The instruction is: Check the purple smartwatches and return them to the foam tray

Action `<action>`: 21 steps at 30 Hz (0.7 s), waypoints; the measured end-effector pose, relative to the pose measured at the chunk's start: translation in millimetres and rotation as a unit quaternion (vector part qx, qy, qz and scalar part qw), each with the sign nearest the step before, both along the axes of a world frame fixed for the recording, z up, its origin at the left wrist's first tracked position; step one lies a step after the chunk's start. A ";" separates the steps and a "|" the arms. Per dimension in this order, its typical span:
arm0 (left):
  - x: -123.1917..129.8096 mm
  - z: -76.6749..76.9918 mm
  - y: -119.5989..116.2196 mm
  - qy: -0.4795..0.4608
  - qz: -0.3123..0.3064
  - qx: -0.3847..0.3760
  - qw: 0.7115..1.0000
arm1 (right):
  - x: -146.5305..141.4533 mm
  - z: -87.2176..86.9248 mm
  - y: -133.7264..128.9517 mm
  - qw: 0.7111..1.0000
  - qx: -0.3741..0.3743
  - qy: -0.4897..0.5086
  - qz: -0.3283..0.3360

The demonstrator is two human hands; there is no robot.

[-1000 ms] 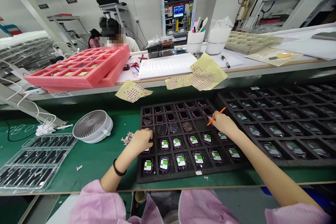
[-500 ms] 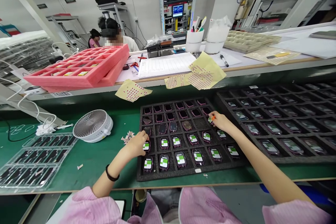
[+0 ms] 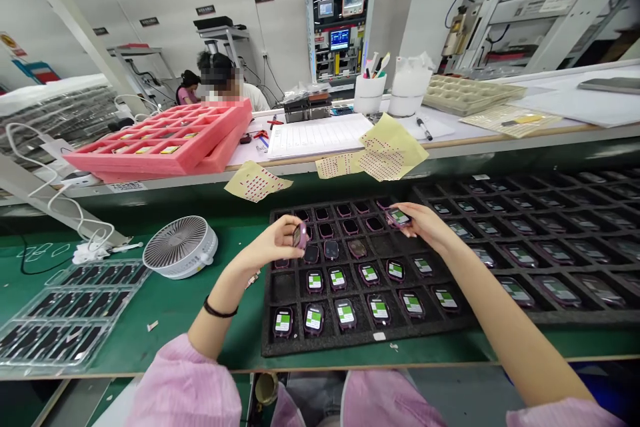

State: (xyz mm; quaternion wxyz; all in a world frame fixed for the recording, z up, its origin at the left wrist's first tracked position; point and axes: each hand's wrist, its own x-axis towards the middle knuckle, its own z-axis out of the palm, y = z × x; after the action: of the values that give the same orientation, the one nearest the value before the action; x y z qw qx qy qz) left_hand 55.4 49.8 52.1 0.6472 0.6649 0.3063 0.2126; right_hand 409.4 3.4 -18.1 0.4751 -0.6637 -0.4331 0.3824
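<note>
My left hand [image 3: 280, 240] pinches a purple-framed smartwatch body [image 3: 299, 235], tilted on edge above the left side of a black foam tray [image 3: 327, 345]. Its screen cannot be made out. Over the tray's back right, a second smartwatch body [image 3: 399, 215] with a green and white screen is held face up in the fingers of my right hand [image 3: 417, 221]. Below them, the tray's compartments hold rows of watch bodies; the front rows show green and white screens, such as this watch [image 3: 380, 309], and the back ones look dark. One compartment [image 3: 283, 288] at the left is bare.
Another black tray of watches [image 3: 557, 290] adjoins on the right. A round white fan [image 3: 180, 247] and clear plastic trays of black parts [image 3: 70, 313] are at left. Pink foam trays [image 3: 165, 147] and yellow dotted sheets [image 3: 393, 147] line the raised shelf. Beyond it sits a person [image 3: 255, 97].
My left hand has lifted the watch body from its left-hand compartment and moved up and right. My right hand has shifted slightly back and left; its watch now shows its screen more fully.
</note>
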 end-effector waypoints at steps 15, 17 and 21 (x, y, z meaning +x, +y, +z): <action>51.4 -14.7 18.3 -0.100 0.101 -0.037 0.989 | -63.7 3.1 5.8 0.935 -0.005 0.340 0.104; 52.1 -17.0 19.8 -0.100 0.097 -0.038 0.990 | -66.4 -4.1 7.9 0.931 -0.020 0.351 0.097; 53.6 -20.6 20.6 -0.112 0.093 -0.034 0.989 | -75.3 -6.1 11.5 0.924 -0.045 0.363 0.107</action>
State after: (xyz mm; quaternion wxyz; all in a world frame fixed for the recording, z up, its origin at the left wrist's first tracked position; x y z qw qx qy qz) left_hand 109.0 70.4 31.5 0.6769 0.5831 0.2998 0.3346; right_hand 334.1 14.9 -24.2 0.5255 -0.4495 -0.2819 0.6651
